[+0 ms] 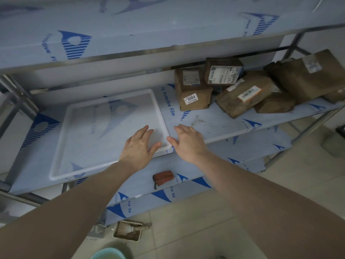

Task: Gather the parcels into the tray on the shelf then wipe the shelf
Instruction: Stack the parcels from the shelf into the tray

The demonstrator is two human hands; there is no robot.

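A shallow white tray [61, 146] lies on the left of the middle shelf [214, 124], with nothing in it. Several brown parcels are heaped at the shelf's right end: one labelled 3003 [194, 90], a box [223, 71] behind it, a long one [244, 96] and a big one [308, 75]. My left hand [140, 148] is over the tray's near right corner with fingers spread flat. My right hand [188, 143] hovers just right of that corner, fingers straight. Neither hand holds anything.
An upper shelf [130, 34] overhangs the work area. On the lower shelf lies a rolled orange-brown cloth [164, 178]. On the tiled floor are a small dirty tray with a brush [128, 232] and a teal basin [108, 254]. Dirt marks [197, 120] show beside the tray.
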